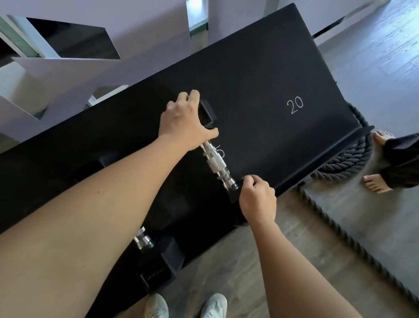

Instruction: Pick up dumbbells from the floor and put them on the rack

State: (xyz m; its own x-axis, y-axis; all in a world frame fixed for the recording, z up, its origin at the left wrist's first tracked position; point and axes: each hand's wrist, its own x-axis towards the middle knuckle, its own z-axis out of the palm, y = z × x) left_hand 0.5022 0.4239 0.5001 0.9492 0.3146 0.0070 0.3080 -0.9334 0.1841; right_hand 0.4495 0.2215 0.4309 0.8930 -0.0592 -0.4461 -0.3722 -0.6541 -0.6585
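A long black rack (256,65) runs slantwise across the view, its flat sloped top matte and marked with a white "20" (295,104) toward its right end. On that top, near the middle, lies a dumbbell (214,161) with blocky black square-edged heads and a bright steel handle, knurled in the centre and ringed with collars at each side. It points away from the person, one head far up the slope, the other at the rack's near edge. The left hand (184,121) covers the far head, its fingers (194,97) curled over the block's top edge and the thumb stretched along the side toward the handle. The right hand (257,200) sits on the near head, its fingers (252,182) bent together and clamped over the block just beside the handle's end.

Lower down, partly hidden by the left forearm, a second dumbbell (159,262) of the same make rests on the rack, one black head and a stub of steel handle showing. A thick dark rope (348,162) is coiled on the wooden floor (255,267) at the rack's right end and trails off to the right. Another person's bare feet (380,161) stand just beyond the coil. The wearer's pale sneakers (183,317) show at the bottom edge.
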